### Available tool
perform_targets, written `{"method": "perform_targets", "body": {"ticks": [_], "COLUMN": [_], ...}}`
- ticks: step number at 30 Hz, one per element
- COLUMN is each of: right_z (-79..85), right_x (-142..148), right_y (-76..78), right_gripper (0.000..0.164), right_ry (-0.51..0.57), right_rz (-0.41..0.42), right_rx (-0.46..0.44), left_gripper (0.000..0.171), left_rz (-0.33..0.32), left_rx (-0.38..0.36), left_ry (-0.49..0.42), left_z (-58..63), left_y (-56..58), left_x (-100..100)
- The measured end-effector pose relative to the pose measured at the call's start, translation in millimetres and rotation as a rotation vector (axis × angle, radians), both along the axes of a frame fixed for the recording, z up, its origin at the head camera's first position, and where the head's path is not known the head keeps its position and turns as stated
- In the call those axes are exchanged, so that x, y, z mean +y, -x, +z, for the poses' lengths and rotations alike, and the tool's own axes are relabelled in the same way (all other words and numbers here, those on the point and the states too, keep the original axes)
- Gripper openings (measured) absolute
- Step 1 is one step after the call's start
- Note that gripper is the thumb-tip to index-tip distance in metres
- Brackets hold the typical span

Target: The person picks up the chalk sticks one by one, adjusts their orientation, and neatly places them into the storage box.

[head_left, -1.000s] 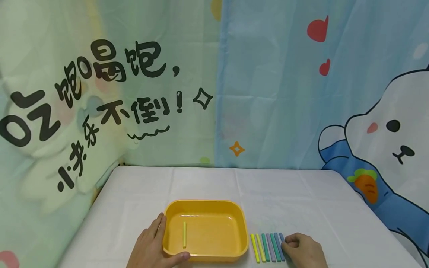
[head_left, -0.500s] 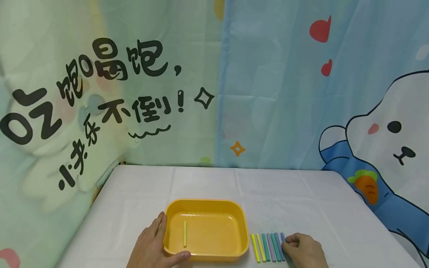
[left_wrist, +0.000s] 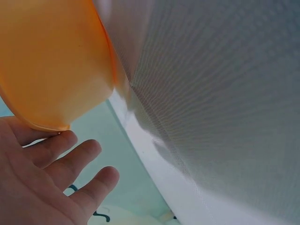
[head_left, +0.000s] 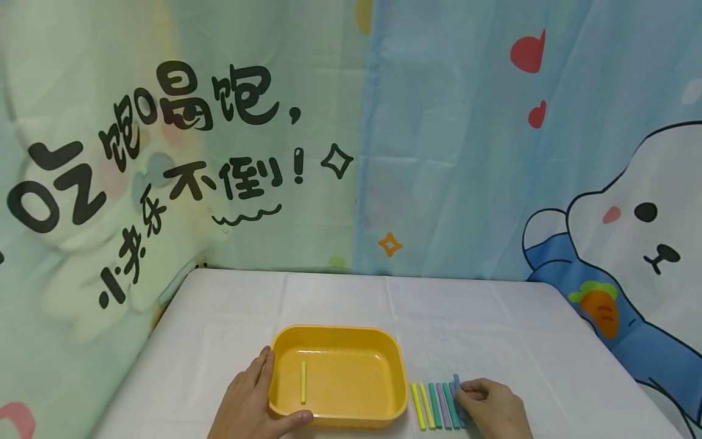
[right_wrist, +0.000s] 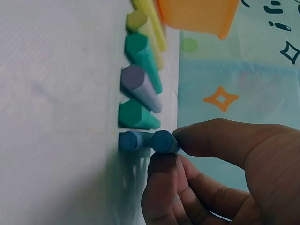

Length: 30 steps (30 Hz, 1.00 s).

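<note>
My right hand [head_left: 495,407] pinches a blue chalk stick [right_wrist: 164,141] between thumb and fingertips, raised just off the table beside another blue chalk stick [right_wrist: 131,140] that lies on the cloth. To the left of these runs a row of chalks: green [right_wrist: 133,115], purple [right_wrist: 137,80], another green [right_wrist: 140,51] and two yellow ones [head_left: 418,406]. On the tray's left side rests my left hand [head_left: 253,399], its fingers extended along the outer wall and the thumb at the front rim. Inside the yellow tray [head_left: 351,421] one yellow chalk [head_left: 303,383] lies lengthwise, towards the left.
A white cloth [head_left: 241,305] covers the table, with the tray near its front. Behind it hangs a printed curtain [head_left: 439,152] with black lettering and a cartoon bear. The chalk row lies close to the tray's right wall.
The right hand has shifted slightly left and lifted the rightmost blue chalk, which now overlaps the neighbouring blue one. The left hand and tray keep their places; the head view has tilted a little.
</note>
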State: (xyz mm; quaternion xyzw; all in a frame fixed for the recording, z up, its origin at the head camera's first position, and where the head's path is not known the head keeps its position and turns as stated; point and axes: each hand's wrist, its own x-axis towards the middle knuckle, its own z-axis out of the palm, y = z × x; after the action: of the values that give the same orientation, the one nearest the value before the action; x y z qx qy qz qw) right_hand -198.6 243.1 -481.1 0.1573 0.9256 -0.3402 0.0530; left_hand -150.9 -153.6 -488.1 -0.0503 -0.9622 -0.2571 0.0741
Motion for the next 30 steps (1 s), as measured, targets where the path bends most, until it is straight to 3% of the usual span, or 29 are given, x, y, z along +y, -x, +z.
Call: {"method": "perform_targets", "body": {"ticks": [11, 24, 30], "right_z": [8.7, 33.0, 41.5], "right_x": [-18.6, -53.7, -68.9], "right_y": [0.1, -0.4, 4.3], "right_gripper": [0.036, 0.052, 0.051], "right_ry": [0.106, 0.476, 0.526], "right_rz": [-0.022, -0.036, -0.046], "right_rx": [0.016, 0.042, 0.029], "left_gripper": [0.124, 0.125, 0.125], "left_rz": [0.002, 0.005, 0.006], "left_rx": [-0.036, -0.054, -0.037], "left_ry": [-0.023, -0.043, -0.034], "left_z": [2.7, 2.6, 1.6], "left_y": [-0.2, 0.4, 0.9], "left_x": [0.4, 1.1, 1.2]}}
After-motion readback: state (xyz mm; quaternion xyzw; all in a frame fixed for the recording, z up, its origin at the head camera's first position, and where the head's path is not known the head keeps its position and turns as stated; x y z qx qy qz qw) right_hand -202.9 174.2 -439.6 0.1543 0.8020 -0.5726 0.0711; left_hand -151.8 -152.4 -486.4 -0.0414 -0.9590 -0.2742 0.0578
